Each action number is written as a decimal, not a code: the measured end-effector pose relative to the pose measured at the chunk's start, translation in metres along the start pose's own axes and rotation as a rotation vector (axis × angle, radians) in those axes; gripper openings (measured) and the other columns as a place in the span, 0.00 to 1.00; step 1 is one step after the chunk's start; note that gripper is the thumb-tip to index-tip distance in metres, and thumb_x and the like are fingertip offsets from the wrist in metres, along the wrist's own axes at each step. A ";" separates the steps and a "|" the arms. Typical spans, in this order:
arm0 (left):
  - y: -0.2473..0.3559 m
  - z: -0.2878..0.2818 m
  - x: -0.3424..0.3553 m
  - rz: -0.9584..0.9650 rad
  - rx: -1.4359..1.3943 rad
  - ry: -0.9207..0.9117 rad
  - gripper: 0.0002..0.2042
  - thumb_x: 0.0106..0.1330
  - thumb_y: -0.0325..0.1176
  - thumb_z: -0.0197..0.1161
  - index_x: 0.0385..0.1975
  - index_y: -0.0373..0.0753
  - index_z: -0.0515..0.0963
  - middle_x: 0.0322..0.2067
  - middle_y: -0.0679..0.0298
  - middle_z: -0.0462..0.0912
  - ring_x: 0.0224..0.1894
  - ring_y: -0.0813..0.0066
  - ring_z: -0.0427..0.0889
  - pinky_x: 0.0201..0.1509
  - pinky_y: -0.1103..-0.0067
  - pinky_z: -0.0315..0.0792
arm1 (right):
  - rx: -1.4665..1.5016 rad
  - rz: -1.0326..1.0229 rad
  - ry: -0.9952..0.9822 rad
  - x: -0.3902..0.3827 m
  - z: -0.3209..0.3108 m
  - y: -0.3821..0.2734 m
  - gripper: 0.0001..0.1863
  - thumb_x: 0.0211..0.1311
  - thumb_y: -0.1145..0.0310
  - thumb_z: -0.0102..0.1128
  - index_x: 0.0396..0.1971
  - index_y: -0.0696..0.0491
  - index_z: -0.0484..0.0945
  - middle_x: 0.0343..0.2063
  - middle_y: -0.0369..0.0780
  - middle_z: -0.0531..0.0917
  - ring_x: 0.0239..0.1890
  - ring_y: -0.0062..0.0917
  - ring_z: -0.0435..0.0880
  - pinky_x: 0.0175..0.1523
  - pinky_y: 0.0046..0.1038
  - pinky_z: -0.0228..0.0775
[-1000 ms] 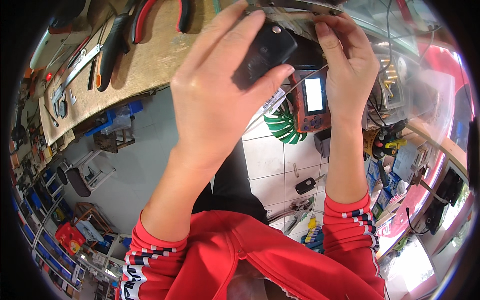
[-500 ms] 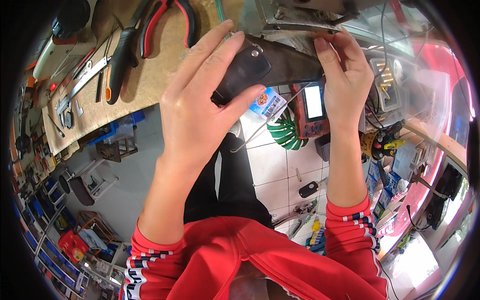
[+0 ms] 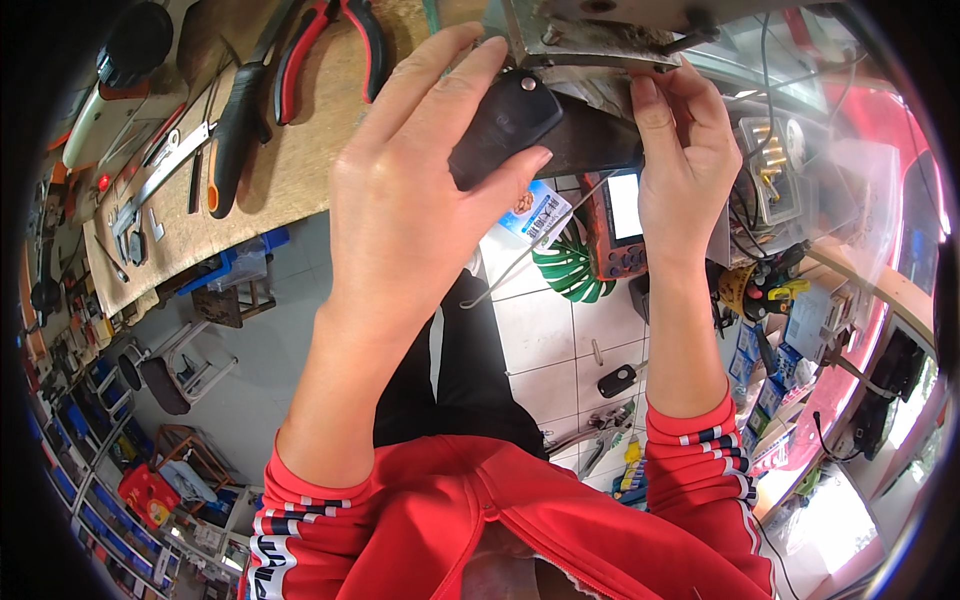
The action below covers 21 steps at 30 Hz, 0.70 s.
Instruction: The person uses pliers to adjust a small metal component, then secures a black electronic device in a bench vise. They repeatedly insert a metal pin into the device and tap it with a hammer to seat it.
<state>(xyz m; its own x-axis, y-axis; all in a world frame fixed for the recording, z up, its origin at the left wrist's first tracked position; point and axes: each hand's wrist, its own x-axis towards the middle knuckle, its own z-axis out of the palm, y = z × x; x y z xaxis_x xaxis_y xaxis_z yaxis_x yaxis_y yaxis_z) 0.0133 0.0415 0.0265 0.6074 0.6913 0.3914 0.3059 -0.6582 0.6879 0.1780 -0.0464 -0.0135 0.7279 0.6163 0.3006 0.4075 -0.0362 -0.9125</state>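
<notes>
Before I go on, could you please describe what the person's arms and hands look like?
The left hand and right hand are bare, with no gloves or watch visible. The left sleeve and right sleeve are red, with dark and white bands; the left one also shows dark lettering on white.

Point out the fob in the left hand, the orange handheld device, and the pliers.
Held black fob (image 3: 510, 124): head view, middle of its casing.
Orange device (image 3: 625, 212): head view, its lit screen.
Pliers (image 3: 374, 53): head view, one handle.
</notes>
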 end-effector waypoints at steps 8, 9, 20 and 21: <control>-0.008 -0.012 0.009 -0.030 -0.125 -0.122 0.24 0.45 0.24 0.72 0.47 0.30 0.76 0.51 0.56 0.76 0.46 0.73 0.78 0.50 0.80 0.74 | 0.004 -0.036 -0.012 0.000 0.000 -0.003 0.09 0.61 0.74 0.58 0.39 0.61 0.76 0.34 0.35 0.80 0.38 0.14 0.74 0.47 0.17 0.66; -0.008 -0.013 0.009 -0.070 -0.176 -0.141 0.25 0.45 0.24 0.72 0.47 0.31 0.76 0.52 0.57 0.75 0.46 0.73 0.78 0.50 0.80 0.74 | -0.038 -0.093 -0.010 0.000 0.001 -0.003 0.08 0.61 0.74 0.57 0.39 0.60 0.75 0.34 0.35 0.80 0.39 0.14 0.74 0.48 0.17 0.66; -0.013 -0.037 0.028 0.055 -0.090 -0.317 0.27 0.43 0.31 0.73 0.47 0.30 0.75 0.51 0.51 0.75 0.51 0.61 0.76 0.55 0.75 0.70 | -0.272 -0.219 0.137 -0.010 0.017 0.003 0.07 0.65 0.72 0.52 0.39 0.60 0.71 0.34 0.36 0.76 0.35 0.17 0.72 0.43 0.19 0.65; -0.012 -0.037 0.029 0.064 -0.075 -0.322 0.27 0.44 0.31 0.73 0.47 0.30 0.75 0.51 0.51 0.75 0.52 0.61 0.76 0.55 0.75 0.70 | -0.247 -0.198 0.129 -0.009 0.016 0.002 0.07 0.65 0.72 0.51 0.39 0.60 0.71 0.34 0.36 0.76 0.35 0.17 0.72 0.43 0.19 0.65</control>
<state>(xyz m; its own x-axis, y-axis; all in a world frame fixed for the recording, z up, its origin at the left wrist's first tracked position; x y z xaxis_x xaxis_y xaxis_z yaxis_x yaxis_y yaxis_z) 0.0000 0.0806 0.0523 0.8279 0.5117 0.2298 0.2123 -0.6651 0.7160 0.1631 -0.0396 -0.0231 0.6787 0.5268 0.5118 0.6574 -0.1251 -0.7431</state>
